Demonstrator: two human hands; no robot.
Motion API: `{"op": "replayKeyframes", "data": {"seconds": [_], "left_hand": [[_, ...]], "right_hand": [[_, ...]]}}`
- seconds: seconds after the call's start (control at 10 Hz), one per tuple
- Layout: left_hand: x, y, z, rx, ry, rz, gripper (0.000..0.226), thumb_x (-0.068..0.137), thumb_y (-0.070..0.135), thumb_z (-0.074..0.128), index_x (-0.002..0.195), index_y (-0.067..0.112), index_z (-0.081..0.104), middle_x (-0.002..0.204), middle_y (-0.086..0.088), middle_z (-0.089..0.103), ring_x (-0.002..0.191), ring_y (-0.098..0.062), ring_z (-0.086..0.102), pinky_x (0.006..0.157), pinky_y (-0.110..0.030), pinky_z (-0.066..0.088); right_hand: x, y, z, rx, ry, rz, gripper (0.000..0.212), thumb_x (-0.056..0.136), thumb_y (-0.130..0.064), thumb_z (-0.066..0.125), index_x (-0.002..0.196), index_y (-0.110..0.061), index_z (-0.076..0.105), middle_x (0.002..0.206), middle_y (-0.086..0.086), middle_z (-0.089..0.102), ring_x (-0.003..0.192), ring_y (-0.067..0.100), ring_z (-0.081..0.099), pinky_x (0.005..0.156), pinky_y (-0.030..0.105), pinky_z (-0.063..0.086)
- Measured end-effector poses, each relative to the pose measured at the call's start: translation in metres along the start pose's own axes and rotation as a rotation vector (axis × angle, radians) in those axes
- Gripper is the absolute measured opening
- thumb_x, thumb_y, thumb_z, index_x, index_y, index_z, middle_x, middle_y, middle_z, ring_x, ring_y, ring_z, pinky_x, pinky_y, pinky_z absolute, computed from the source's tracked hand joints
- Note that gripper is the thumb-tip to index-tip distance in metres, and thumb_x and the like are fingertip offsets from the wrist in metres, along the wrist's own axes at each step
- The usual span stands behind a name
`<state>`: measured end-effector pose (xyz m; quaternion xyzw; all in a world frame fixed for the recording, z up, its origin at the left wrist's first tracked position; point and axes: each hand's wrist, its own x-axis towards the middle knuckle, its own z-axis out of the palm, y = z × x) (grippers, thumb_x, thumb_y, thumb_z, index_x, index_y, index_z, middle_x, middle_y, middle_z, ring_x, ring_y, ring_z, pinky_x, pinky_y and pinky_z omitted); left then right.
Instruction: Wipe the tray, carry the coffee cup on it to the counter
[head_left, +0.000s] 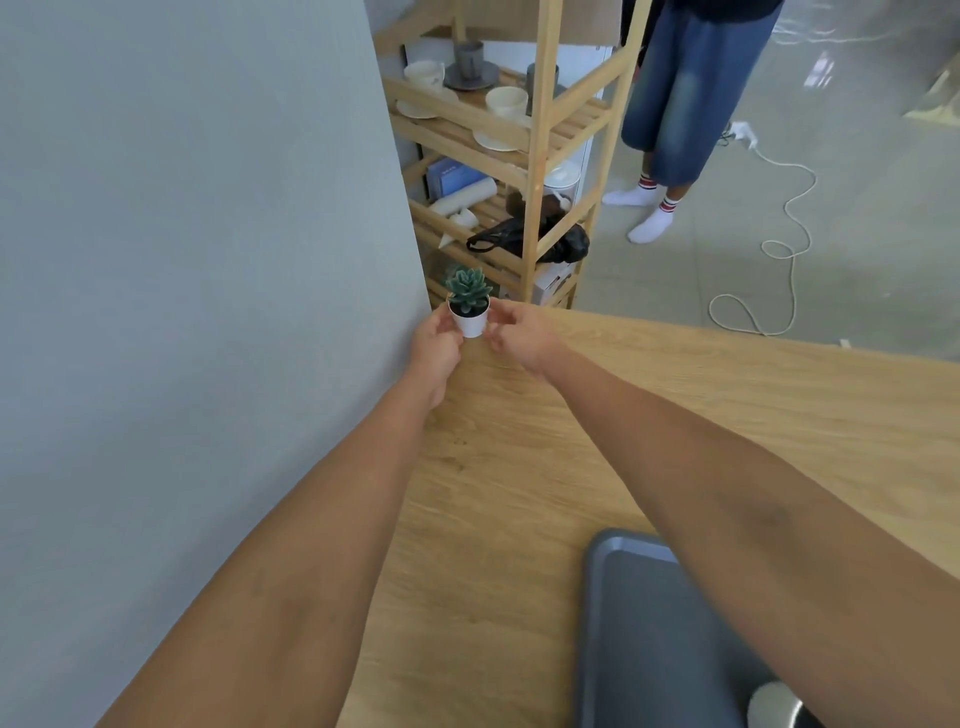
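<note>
One small white pot (470, 323) with a green succulent (467, 290) in it sits at the far corner of the wooden counter (519, 493), against the grey wall (182, 260). The left hand (438, 340) and the right hand (519, 335) each close their fingers on a side of the pot. One dark grey tray (649, 623), flat with a raised rounded rim, lies on the near part of the counter, partly under the right forearm. A pale rounded thing at its near edge is too cropped to name. Beyond stands a wooden shelf (540, 156) holding three cream cups and two grey ones.
</note>
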<state>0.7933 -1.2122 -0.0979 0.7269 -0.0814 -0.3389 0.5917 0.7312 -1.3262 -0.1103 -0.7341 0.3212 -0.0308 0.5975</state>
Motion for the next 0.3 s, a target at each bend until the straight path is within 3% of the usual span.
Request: {"op": "replayKeyframes", "data": {"seconds": [0.2, 0.3], "left_hand": [[-0.026, 0.006, 0.004, 0.037, 0.010, 0.016, 0.053, 0.096, 0.007, 0.044, 0.145, 0.027, 0.041, 0.142, 0.004, 0.053, 0.133, -0.021, 0.045, 0.111, -0.043, 0.037], [-0.046, 0.014, 0.009, 0.039, 0.084, 0.024, 0.050, 0.098, 0.013, 0.045, 0.146, 0.025, 0.040, 0.142, 0.002, 0.052, 0.130, -0.023, 0.047, 0.110, -0.042, 0.038]], "right_hand": [[-0.020, -0.005, -0.013, -0.052, -0.021, 0.042, 0.062, 0.089, -0.001, 0.051, 0.148, -0.012, 0.031, 0.136, 0.013, 0.049, 0.110, 0.024, 0.053, 0.100, 0.042, 0.046], [-0.035, -0.005, -0.036, -0.019, 0.002, 0.045, 0.063, 0.091, 0.002, 0.050, 0.149, -0.011, 0.030, 0.124, 0.011, 0.048, 0.102, 0.020, 0.051, 0.094, 0.036, 0.047]]}}
